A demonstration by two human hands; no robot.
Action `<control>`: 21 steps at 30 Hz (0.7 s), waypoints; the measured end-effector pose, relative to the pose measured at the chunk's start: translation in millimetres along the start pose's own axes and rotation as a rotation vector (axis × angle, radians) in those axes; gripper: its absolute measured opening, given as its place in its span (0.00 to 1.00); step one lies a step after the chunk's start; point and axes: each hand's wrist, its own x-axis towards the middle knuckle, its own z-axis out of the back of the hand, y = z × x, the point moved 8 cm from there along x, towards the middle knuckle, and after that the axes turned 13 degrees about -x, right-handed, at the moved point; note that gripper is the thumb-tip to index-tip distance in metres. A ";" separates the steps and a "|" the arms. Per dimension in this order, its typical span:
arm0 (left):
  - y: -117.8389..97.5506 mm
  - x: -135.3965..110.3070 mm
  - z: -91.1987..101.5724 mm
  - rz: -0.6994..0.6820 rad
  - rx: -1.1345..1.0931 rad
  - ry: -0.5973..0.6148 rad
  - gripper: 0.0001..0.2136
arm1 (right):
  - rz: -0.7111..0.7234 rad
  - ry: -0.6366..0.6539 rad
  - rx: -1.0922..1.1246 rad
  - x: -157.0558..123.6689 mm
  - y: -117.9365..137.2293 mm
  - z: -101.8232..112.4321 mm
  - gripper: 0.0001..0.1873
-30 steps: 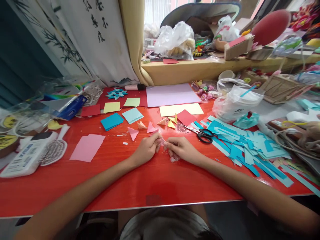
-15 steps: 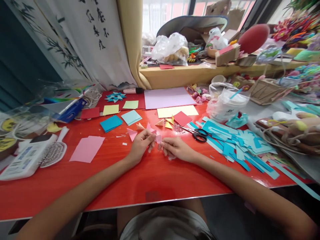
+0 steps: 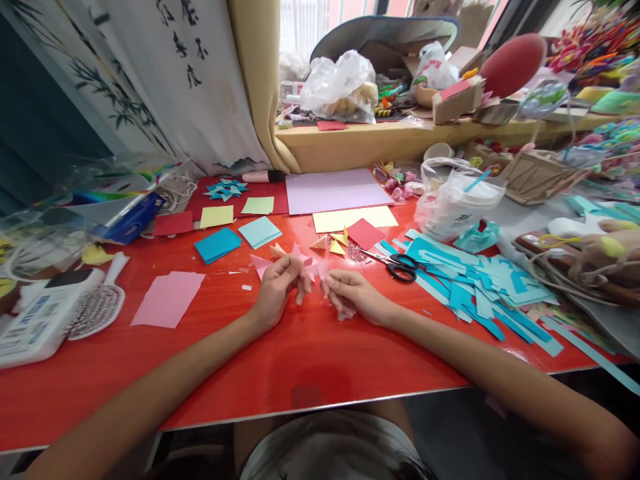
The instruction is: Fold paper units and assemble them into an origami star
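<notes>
At frame centre, a pink paper piece (image 3: 323,271) is pinched by the right hand (image 3: 357,293); any finger grip by the left hand (image 3: 275,287) cannot be told. It could be miscreased by uneven pressure.

Pink paper (image 3: 323,270) seems matt, the red tabletop (image 3: 235,387) glossy.

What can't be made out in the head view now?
Head view, all:
Pink paper between left hand and right hand: folds blurred, too small.
Pink triangle beyond the left hand: partly hidden by it.
White cup: print too small.
White package: left end cut off by the edge.
</notes>
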 end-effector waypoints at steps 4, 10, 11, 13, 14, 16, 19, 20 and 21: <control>4.4 0.8 -6.4 0.008 0.176 0.060 0.14 | 0.003 -0.111 -0.015 -3.1 1.9 7.2 0.18; -2.3 -0.6 -0.7 -0.031 0.204 -0.029 0.08 | 0.078 -0.152 -0.505 -6.0 14.2 5.5 0.20; -3.1 -0.8 -0.1 -0.032 0.168 -0.034 0.08 | 0.124 -0.261 -0.616 -5.9 19.0 16.8 0.18; -3.6 -1.1 0.8 -0.026 0.127 -0.037 0.08 | 0.197 -0.499 -0.846 -6.8 27.3 42.9 0.12; -3.5 -1.2 1.3 -0.021 0.122 -0.038 0.08 | 0.205 -0.571 -0.953 -5.6 28.0 54.0 0.12; -3.0 -1.4 2.3 -0.011 0.126 -0.041 0.09 | 0.220 -0.602 -1.151 1.2 26.1 68.6 0.21; -1.9 -1.3 3.4 -0.002 0.144 -0.045 0.08 | 0.228 -0.527 -1.323 14.3 18.5 77.6 0.27; -1.6 -1.1 3.4 -0.001 0.151 -0.044 0.08 | 0.248 -0.487 -1.362 17.7 16.5 76.3 0.25; -1.2 -0.9 3.3 -0.001 0.159 -0.042 0.08 | 0.264 -0.459 -1.386 20.2 15.1 74.9 0.22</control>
